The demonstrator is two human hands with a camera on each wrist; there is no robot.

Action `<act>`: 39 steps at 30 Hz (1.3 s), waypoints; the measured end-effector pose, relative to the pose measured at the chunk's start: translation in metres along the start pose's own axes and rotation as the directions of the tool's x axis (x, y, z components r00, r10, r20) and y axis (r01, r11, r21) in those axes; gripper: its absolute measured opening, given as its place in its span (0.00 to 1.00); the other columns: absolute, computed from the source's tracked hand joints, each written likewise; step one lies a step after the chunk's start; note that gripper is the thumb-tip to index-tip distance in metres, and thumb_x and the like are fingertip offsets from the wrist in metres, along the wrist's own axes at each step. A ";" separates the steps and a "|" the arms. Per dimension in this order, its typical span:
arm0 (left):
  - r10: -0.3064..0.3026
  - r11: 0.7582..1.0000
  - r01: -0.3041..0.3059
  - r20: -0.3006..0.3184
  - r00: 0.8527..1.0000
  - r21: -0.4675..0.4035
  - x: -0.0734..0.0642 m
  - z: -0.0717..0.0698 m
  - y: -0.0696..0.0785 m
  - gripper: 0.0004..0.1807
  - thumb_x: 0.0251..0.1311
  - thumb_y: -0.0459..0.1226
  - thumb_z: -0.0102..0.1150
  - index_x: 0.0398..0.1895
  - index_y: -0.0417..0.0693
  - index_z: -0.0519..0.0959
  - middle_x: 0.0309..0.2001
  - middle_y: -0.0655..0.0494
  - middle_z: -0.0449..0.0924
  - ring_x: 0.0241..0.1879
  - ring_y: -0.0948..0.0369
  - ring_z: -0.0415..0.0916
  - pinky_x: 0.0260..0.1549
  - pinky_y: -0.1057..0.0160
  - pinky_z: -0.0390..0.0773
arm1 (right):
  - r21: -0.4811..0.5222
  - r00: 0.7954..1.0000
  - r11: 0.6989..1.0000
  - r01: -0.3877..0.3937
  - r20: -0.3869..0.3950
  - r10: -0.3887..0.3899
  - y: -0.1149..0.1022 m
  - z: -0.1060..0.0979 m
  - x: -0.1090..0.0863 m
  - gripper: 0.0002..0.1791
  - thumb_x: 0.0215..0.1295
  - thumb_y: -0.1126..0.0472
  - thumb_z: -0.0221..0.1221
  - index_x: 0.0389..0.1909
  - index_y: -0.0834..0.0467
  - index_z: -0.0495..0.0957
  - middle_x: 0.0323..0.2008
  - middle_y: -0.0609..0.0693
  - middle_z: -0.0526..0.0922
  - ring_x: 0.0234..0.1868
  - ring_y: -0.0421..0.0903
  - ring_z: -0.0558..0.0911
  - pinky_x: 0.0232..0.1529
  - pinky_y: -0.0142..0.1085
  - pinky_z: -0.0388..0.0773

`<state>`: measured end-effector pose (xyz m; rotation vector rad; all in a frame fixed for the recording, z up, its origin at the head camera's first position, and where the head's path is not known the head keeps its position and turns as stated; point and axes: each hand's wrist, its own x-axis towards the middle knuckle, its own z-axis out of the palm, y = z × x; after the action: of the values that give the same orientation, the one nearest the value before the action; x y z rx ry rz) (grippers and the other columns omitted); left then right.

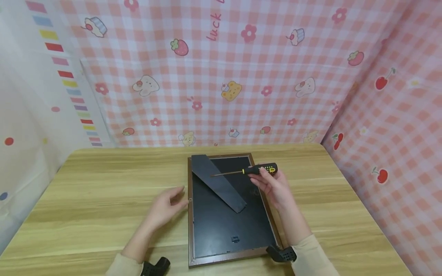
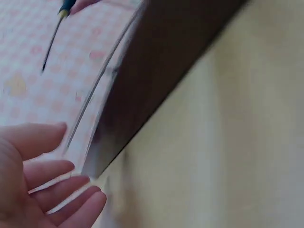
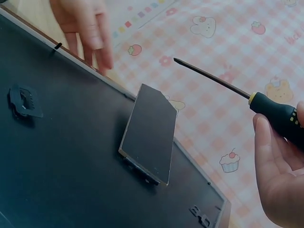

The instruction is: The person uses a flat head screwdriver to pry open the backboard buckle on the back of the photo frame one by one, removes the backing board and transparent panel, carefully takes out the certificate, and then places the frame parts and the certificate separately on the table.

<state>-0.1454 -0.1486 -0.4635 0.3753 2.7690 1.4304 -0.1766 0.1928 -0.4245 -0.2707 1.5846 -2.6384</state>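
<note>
A picture frame (image 1: 190, 234) lies face down, its black backing board (image 1: 221, 226) up. A dark stand leg (image 1: 221, 186) slants across the board, raised from it in the right wrist view. My right hand (image 1: 276, 191) grips the black-and-yellow handle of a screwdriver (image 3: 273, 111) above the frame's upper right part. The screwdriver's thin shaft points left over the stand leg. Beside the frame's left edge is my left hand (image 1: 163, 209), holding nothing, fingers spread and relaxed. In the left wrist view its fingers (image 2: 57, 190) come close to the brown frame side (image 2: 156, 61).
The frame rests on a wood-grain table (image 1: 114, 199). A small black hanger (image 1: 235, 239) sits low on the backing board. Behind the table hangs a pink checked cloth (image 1: 214, 76), with another cloth (image 1: 407, 126) along the right side. Each wrist wears a black device (image 1: 157, 266).
</note>
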 end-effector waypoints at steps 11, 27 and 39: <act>0.184 0.978 -0.189 0.058 0.981 0.085 0.056 -0.019 -0.010 0.41 0.60 0.42 0.69 0.73 0.37 0.63 0.73 0.40 0.59 0.70 0.40 0.57 0.66 0.40 0.60 | -0.149 1.000 0.989 -0.002 -0.030 -0.003 0.016 0.000 0.002 0.12 0.74 0.73 0.50 0.55 0.71 0.67 0.46 0.54 0.85 0.43 0.47 0.87 0.48 0.39 0.82; 0.157 0.974 -0.182 0.172 0.972 0.136 0.071 -0.008 -0.023 0.50 0.55 0.49 0.72 0.75 0.38 0.58 0.77 0.41 0.50 0.73 0.37 0.47 0.69 0.35 0.44 | -0.250 0.996 0.965 -0.082 -0.051 0.072 0.029 0.014 0.015 0.19 0.70 0.76 0.53 0.59 0.76 0.62 0.59 0.75 0.71 0.46 0.46 0.85 0.51 0.41 0.80; 0.128 0.977 -0.155 0.178 0.976 0.146 0.071 -0.006 -0.028 0.48 0.56 0.51 0.71 0.75 0.42 0.60 0.77 0.46 0.50 0.74 0.38 0.45 0.68 0.34 0.45 | -0.361 0.998 0.932 -0.037 0.025 0.049 0.043 0.027 0.030 0.18 0.68 0.77 0.55 0.57 0.73 0.66 0.56 0.72 0.73 0.49 0.51 0.83 0.51 0.41 0.80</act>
<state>-0.2213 -0.1533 -0.4747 0.6757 2.7741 1.1421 -0.2033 0.1447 -0.4464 -0.2889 2.0316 -2.2806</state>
